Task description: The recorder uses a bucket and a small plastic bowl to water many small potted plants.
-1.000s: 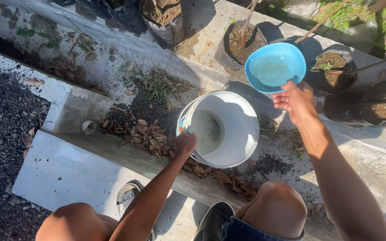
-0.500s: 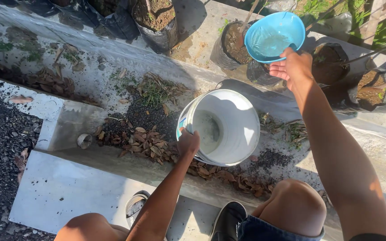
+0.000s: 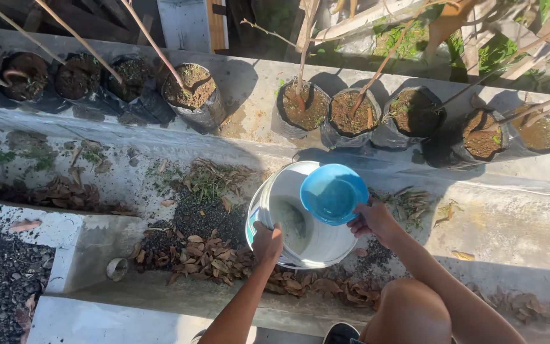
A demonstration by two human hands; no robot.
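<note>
A white bucket [image 3: 326, 245] stands in a concrete gutter, with a little water at its bottom. My left hand [image 3: 267, 243] grips its near rim. My right hand [image 3: 373, 220] holds a blue plastic bowl [image 3: 332, 193] by its edge, over the bucket's far right side. The bowl looks empty. A row of black grow bags with soil and thin stems, such as the middle bag [image 3: 350, 114], stands on the ledge beyond the bucket.
Dry leaves [image 3: 206, 258] and dark soil lie in the gutter to the bucket's left and in front of it. More grow bags [image 3: 189, 92] line the ledge at left. A small pipe end [image 3: 116, 268] shows at lower left. My knee [image 3: 408, 312] is bottom right.
My right hand has brought the blue bowl back from over the grow bags down to the bucket. The bowl held water before and now looks empty. The view has tilted upward.
</note>
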